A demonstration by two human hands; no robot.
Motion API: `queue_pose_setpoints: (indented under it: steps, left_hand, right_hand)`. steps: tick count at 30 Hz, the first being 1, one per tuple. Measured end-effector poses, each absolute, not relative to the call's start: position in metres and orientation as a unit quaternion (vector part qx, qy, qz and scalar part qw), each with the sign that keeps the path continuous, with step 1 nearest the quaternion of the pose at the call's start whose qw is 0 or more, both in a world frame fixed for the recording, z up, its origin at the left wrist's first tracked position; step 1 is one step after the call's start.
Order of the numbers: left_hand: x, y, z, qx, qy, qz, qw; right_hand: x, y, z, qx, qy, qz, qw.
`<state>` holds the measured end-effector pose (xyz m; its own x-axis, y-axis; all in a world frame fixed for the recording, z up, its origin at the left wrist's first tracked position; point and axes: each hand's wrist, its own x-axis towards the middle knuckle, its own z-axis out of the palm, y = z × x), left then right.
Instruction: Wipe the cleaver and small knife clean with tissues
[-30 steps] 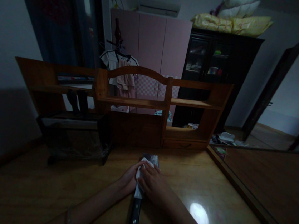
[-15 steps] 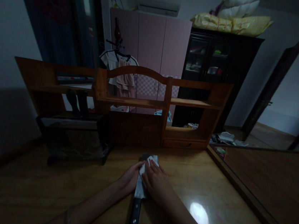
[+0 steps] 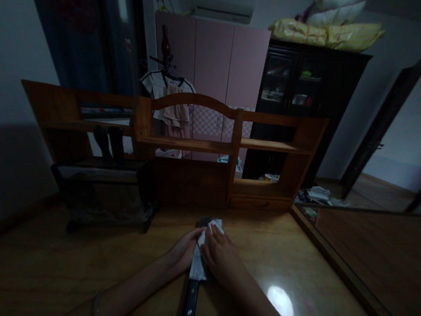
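A cleaver [image 3: 194, 270] lies on the wooden tabletop, its black riveted handle toward me and its wide metal blade pointing away. On the blade is a folded white tissue or cloth [image 3: 201, 239]; which of the two, I cannot tell. My right hand [image 3: 222, 255] presses this white piece flat against the blade, fingers together over it. At the blade's left edge, my left hand [image 3: 183, 250] grips with its thumb on top by the white piece; its other fingertips are partly hidden. Neither hand touches the handle.
A wooden shelf unit [image 3: 185, 144] stands along the table's far side. Left of the hands is a dark, plastic-wrapped heater-like appliance [image 3: 105, 197], with dark boots [image 3: 115, 143] above it. A raised wooden edge [image 3: 335, 263] borders the table's right side.
My right hand has shifted very slightly on the blade with the white piece. The cleaver and my left hand stay practically in place.
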<state>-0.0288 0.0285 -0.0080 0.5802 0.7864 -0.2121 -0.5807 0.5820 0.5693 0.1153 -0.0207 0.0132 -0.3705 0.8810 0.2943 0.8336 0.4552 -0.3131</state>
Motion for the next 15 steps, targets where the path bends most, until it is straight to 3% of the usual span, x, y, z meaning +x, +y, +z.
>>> queue_pose_setpoints:
  steps: [15]
  left_hand:
    - [-0.0284, 0.0265, -0.0039, 0.215, 0.252, 0.393, 0.858]
  right_hand:
    - [0.1135, -0.0208, 0.0114, -0.522, -0.824, 0.057, 0.213]
